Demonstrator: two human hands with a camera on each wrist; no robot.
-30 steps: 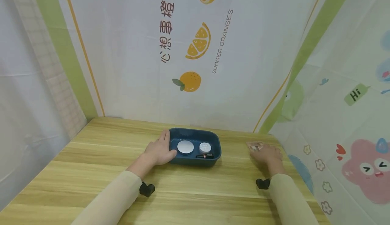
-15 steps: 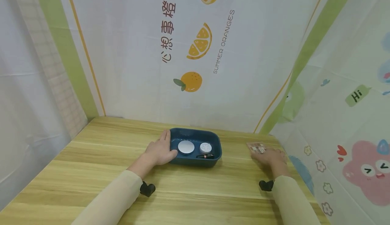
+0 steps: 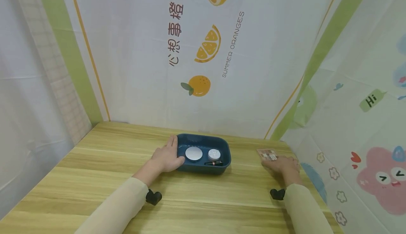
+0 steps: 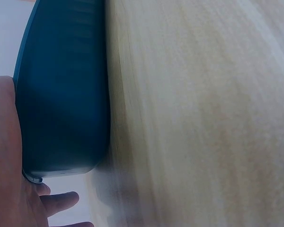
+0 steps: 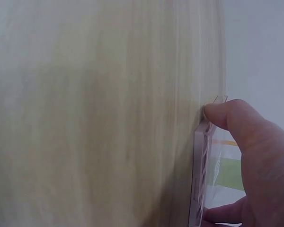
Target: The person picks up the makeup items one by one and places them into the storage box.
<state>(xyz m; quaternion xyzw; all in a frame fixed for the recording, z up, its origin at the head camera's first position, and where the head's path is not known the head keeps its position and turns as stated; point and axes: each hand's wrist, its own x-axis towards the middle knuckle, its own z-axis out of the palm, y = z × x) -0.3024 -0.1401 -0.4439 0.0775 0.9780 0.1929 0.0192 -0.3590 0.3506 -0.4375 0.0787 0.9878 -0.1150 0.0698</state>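
A dark blue tub (image 3: 203,168) stands on the table, with my left hand (image 3: 165,156) at its left end. The thumb lies over the front corner of the rim, while the other fingers stretch fairly straight along the end; the left wrist view shows them extended past the tub wall. Inside sit a white round disc (image 3: 194,153), a smaller white round case (image 3: 214,154) and a short black tube with a pinkish band (image 3: 214,163). Farther right, my right hand (image 3: 281,166) pinches an eyeshadow palette (image 3: 267,154) at its edge. Its clear lid (image 5: 217,161) shows in the right wrist view.
The wood-grain table (image 3: 196,205) ends at a white curtain printed with oranges (image 3: 142,68) behind. A patterned cloth (image 3: 349,135) hangs along the right side. Black wrist mounts (image 3: 153,197) sit on both forearms.
My right hand has shifted slightly right and toward me, so more of the palette shows. The left hand and the tub have stayed in place.
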